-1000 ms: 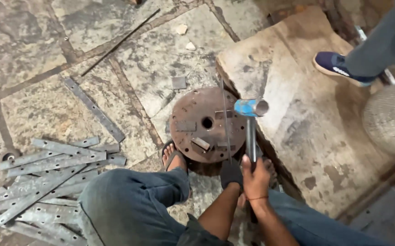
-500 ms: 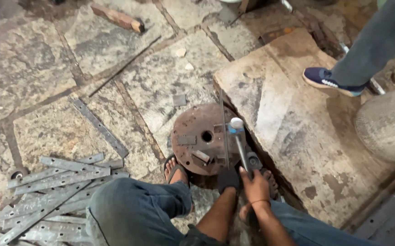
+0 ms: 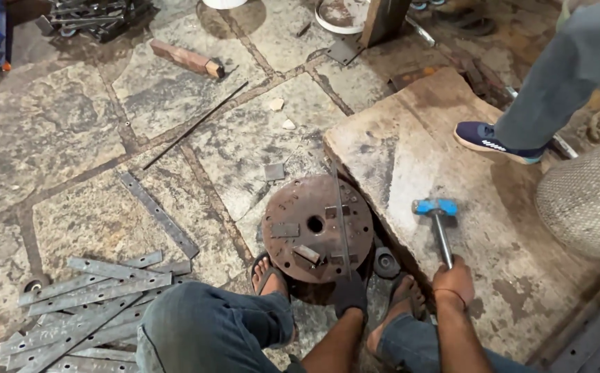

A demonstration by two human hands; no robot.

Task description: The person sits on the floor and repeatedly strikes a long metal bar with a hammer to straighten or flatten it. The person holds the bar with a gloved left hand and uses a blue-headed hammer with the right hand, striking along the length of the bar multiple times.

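Observation:
My right hand grips the metal handle of a hammer with a blue head, which hangs over the raised stone slab, to the right of the disc. My left hand, in a dark glove, holds the near end of a thin flat metal strip that lies across a rusty round steel disc. The disc has a centre hole and small blocks on its face. I squat with a sandalled foot on each side of the disc.
A pile of grey flat metal strips lies at the lower left, and one loose strip on the stone floor. A thin rod and a brick lie farther off. Another person's leg and blue shoe stand on the slab.
The hammer has swung from over the disc out to the right, above the slab. The camera view has tilted up, which shows more of the floor.

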